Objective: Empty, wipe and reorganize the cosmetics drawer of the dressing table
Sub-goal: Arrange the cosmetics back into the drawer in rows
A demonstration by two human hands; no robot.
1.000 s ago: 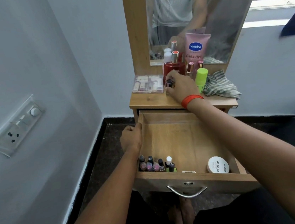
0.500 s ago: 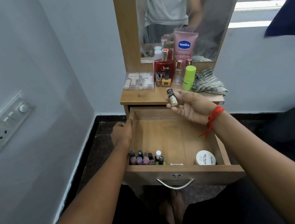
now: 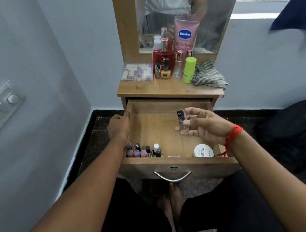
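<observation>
We are restocking the open wooden drawer (image 3: 168,125): our right hand (image 3: 206,126) is pinching a small clear black-capped nail polish bottle (image 3: 182,121) above it. Next, we judge, it goes upright beside the bottles (image 3: 143,151) at the drawer's front-left corner. Our left hand's fingers (image 3: 119,123) are gripping its left wall.

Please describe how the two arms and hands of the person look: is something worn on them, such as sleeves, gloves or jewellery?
Both forearms are bare, with no sleeves in view and no gloves. The right hand has a red thread band wound around the wrist, with loose ends hanging below it. The left hand shows no band, watch or ring on the side that is visible.
</observation>
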